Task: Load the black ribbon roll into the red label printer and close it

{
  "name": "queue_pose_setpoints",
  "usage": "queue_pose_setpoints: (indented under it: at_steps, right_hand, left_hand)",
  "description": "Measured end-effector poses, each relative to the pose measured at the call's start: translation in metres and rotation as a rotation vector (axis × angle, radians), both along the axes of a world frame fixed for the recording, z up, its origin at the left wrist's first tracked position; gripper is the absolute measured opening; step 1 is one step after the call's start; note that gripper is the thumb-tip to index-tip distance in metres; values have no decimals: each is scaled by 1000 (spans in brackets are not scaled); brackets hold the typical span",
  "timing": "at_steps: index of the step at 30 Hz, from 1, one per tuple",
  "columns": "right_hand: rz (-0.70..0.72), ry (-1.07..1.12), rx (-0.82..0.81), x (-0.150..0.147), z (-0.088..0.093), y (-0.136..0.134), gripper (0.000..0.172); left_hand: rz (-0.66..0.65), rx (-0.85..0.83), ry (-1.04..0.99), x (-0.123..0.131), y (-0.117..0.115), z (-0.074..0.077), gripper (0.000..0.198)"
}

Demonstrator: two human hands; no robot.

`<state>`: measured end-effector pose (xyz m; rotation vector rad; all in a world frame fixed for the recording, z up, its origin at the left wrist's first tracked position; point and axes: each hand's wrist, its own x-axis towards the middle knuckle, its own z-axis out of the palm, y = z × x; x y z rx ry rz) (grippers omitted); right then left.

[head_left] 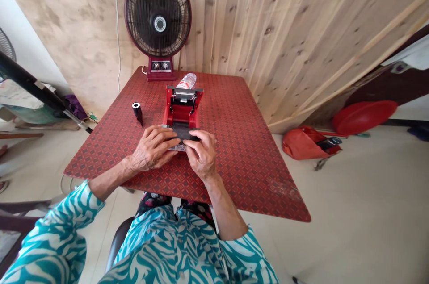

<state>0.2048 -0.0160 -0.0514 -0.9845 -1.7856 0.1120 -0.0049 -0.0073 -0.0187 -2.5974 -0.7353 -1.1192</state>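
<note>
A small red machine [182,112], which looks like a label printer, stands on the table with its lid raised. Black ribbon [182,133] stretches across its front edge. My left hand [156,148] has its fingers laid over the ribbon's left end, its thumb lower down near the machine's front. At the other end, my right hand [202,152] is closed, pinching the ribbon between thumb and fingers. A roll of black ribbon [136,113] with a white core stands upright to the left, its loose tail hanging down. Parts of the machine's front are hidden behind my hands.
Behind the machine lies a clear plastic bottle [187,81]. A dark red fan [160,25] stands at the back of the red patterned table [241,159], against a wooden wall [254,16]. An orange bag [303,143] sits on the floor at right.
</note>
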Motion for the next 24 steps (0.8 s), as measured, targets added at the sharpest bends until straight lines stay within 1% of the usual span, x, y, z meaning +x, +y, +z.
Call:
queue_pose_setpoints:
  at_steps: [3,6,9,11,12,14,16,17,19,21,22,24]
  right_hand:
    - [-21,-2,49,-2,-2,0,15]
    - [-47,-14,92,-2,-3,-3,16]
    - [-13,4,80,2,2,-7,15]
    - [7,97,39,7,9,-3,17]
    - [1,182,1,11,12,3,20]
    - [-56,429,-117,17,18,24,27]
    - [-58,643,-261,22,22,56,39]
    - [-32,694,-310,22,24,74,45]
    - [21,725,-413,21,28,106,53]
    - [70,717,-474,18,31,127,55]
    - [88,708,-489,16,33,133,54]
    - [101,695,-493,13,36,133,51]
  left_hand:
    - [17,17,-13,1,0,-4,29]
    - [26,52,-1,2,0,-5,25]
    - [28,67,18,3,-1,-3,26]
    - [30,81,19,4,-2,-4,28]
    - [32,91,15,4,-2,-4,30]
    - [33,108,5,5,-2,-7,33]
    - [37,112,-6,6,-1,-11,36]
    - [40,110,-11,6,-1,-13,37]
    - [43,106,-21,6,0,-16,37]
    - [43,99,-31,7,0,-17,38]
    - [41,94,-32,7,0,-18,38]
    - [41,80,-30,7,-1,-18,41]
